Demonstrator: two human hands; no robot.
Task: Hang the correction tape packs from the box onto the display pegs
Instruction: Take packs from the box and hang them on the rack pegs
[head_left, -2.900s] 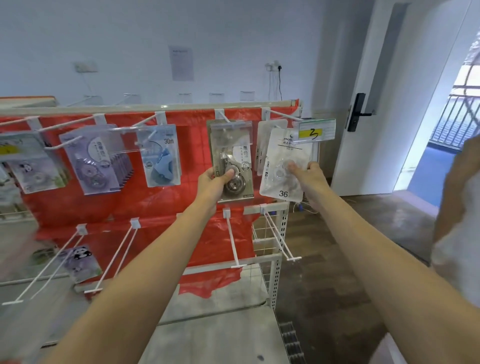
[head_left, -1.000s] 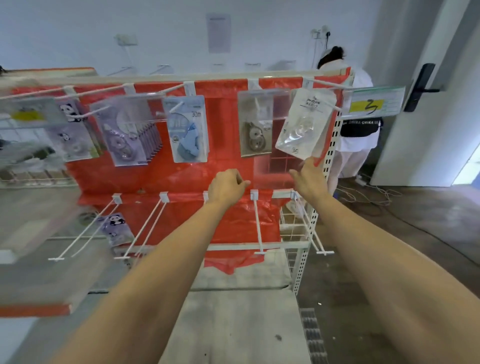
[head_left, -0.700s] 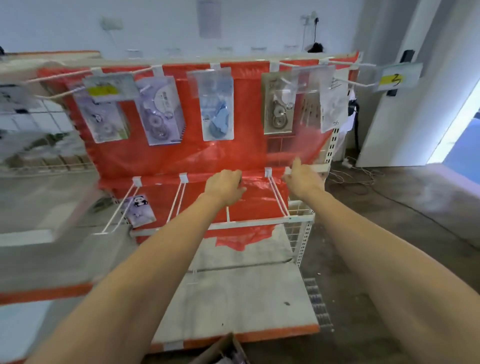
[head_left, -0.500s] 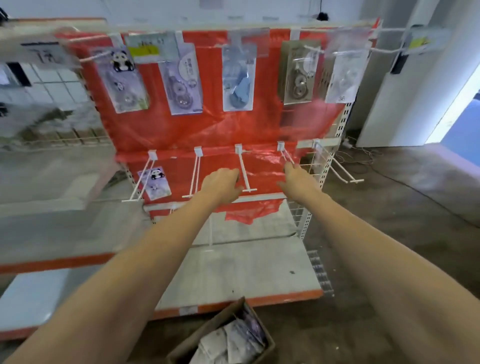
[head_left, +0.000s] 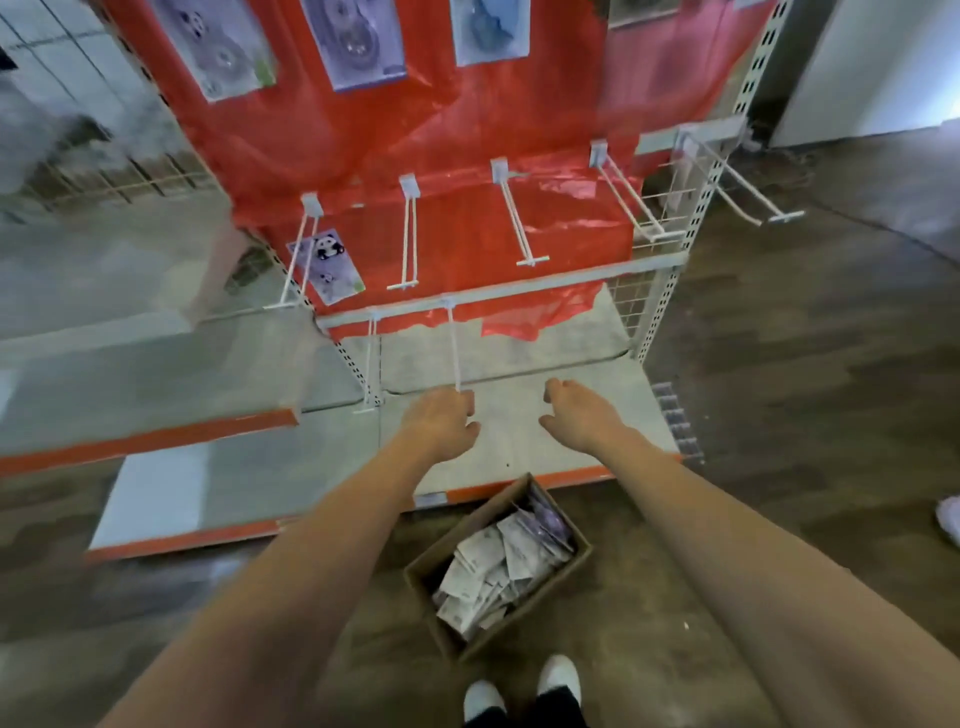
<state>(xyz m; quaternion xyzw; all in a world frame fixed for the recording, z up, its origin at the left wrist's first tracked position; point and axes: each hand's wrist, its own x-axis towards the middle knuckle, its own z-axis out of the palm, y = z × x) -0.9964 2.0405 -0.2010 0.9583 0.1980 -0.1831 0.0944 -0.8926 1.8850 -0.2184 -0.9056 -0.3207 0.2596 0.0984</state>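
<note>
A cardboard box (head_left: 422, 588) on the floor in front of my feet holds several correction tape packs (head_left: 498, 569). My left hand (head_left: 440, 422) and my right hand (head_left: 576, 413) hang above it with loosely curled fingers and hold nothing. Behind them stands the display rack with a red sheet (head_left: 467, 135). White pegs (head_left: 514, 221) jut out in its middle row; one peg at the left carries a panda pack (head_left: 328, 266). More packs (head_left: 353, 39) hang from the top row.
A grey base shelf with an orange edge (head_left: 519, 488) lies just beyond the box. Two pegs (head_left: 456, 353) on a lower rail reach toward my left hand. My white shoes (head_left: 519, 688) stand just behind the box. The floor is dark wood (head_left: 805, 389).
I let go of the packs hung on the top pegs. My view tilted down to the floor and both empty hands dropped from the top row toward the box.
</note>
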